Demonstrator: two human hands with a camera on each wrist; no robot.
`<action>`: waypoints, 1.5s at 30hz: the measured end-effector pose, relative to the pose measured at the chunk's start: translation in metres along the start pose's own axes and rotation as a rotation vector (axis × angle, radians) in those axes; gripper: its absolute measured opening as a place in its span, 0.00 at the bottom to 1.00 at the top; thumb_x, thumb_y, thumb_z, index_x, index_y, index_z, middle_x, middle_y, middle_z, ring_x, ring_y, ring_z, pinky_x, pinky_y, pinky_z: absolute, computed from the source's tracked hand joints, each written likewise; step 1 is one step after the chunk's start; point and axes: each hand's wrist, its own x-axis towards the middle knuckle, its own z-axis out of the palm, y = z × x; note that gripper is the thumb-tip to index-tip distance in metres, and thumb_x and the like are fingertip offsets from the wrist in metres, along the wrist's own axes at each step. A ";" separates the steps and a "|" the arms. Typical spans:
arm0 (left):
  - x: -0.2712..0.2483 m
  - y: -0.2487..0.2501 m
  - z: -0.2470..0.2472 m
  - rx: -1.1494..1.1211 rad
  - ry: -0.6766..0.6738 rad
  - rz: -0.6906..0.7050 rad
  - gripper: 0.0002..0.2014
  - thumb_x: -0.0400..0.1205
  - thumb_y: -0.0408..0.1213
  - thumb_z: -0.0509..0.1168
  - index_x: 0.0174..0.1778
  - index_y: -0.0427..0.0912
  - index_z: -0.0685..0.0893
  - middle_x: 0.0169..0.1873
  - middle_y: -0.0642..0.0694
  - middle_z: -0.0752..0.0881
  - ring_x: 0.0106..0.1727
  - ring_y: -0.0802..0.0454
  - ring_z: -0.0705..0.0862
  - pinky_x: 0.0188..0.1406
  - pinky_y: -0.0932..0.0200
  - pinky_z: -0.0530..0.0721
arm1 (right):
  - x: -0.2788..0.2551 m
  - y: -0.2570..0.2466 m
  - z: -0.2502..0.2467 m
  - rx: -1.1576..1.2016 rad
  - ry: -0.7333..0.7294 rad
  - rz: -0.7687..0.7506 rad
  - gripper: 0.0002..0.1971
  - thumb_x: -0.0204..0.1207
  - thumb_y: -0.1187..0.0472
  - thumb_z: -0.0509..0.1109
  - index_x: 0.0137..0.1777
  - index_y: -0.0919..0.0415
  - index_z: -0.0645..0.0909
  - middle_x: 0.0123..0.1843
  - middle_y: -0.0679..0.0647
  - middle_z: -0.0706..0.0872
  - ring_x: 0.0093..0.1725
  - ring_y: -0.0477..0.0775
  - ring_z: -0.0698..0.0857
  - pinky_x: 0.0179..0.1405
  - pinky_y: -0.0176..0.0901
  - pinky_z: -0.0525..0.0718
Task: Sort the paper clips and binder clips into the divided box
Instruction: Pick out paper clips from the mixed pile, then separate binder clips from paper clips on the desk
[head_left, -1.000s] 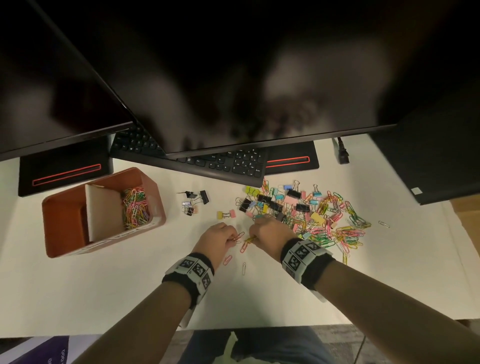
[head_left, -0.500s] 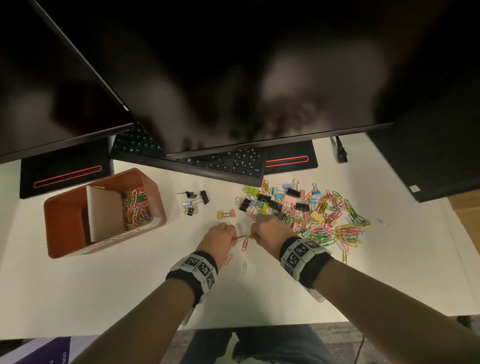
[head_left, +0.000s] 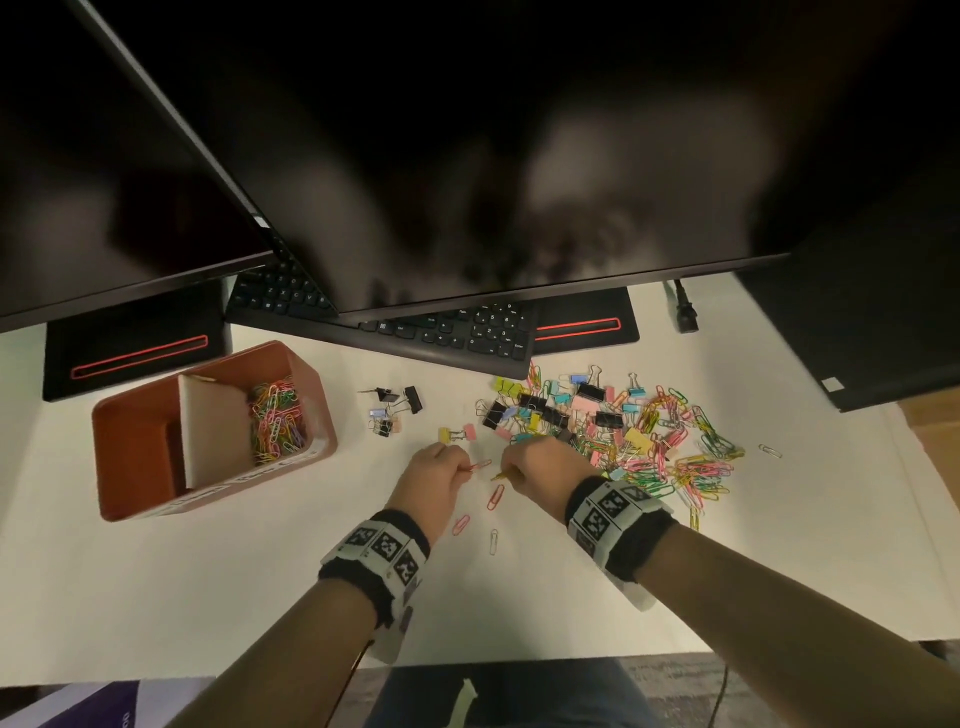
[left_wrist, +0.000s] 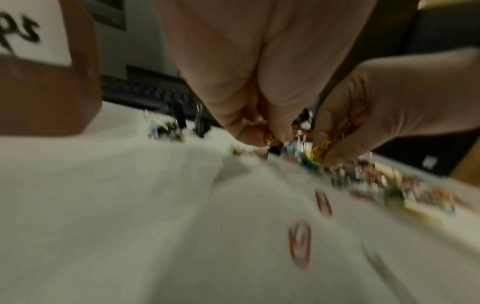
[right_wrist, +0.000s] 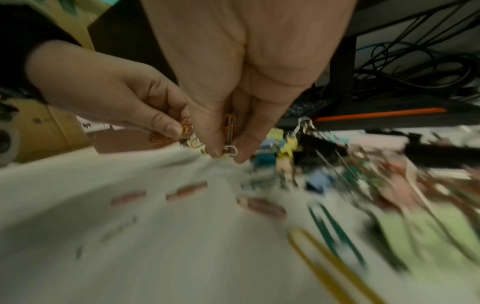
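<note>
left hand (head_left: 434, 475) pinches red wire paper clip (head_left: 479, 466) | right hand (head_left: 540, 467) pinches clips | terracotta divided box (head_left: 156, 499) at 9 o'clock on white counter (head_left: 156, 597), left hand nearer

Mixed clips (head_left: 613, 431) beside divided box (head_left: 218, 499)

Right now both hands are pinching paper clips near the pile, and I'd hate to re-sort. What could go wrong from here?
1. Each hand, left hand and right hand, pinches paper clips by the fingertips alone; one may slip out on the way to the divided box.
2. The mixed pile looks tangled, so a lifted clip might drag neighbours along.
3. Loose paper clips lie under the hands and could be brushed away.
</note>
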 end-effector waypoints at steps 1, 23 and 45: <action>-0.003 0.000 -0.012 -0.044 0.053 0.016 0.07 0.82 0.33 0.61 0.51 0.39 0.82 0.45 0.45 0.80 0.50 0.49 0.78 0.50 0.63 0.74 | 0.001 -0.006 -0.007 0.022 0.027 -0.022 0.08 0.78 0.65 0.61 0.50 0.61 0.81 0.48 0.58 0.86 0.47 0.59 0.84 0.50 0.52 0.85; -0.043 -0.068 -0.152 -0.082 0.420 -0.119 0.09 0.81 0.36 0.62 0.55 0.42 0.84 0.50 0.45 0.85 0.50 0.50 0.83 0.51 0.60 0.78 | 0.078 -0.142 -0.043 0.329 0.306 -0.324 0.12 0.76 0.53 0.69 0.58 0.55 0.82 0.55 0.52 0.85 0.52 0.50 0.83 0.54 0.43 0.82; 0.070 0.035 0.002 0.010 -0.112 0.084 0.24 0.83 0.46 0.57 0.75 0.45 0.66 0.73 0.49 0.66 0.71 0.52 0.71 0.72 0.54 0.73 | 0.040 0.073 -0.046 0.019 0.225 -0.081 0.18 0.79 0.62 0.61 0.68 0.58 0.77 0.71 0.54 0.79 0.67 0.57 0.78 0.68 0.49 0.75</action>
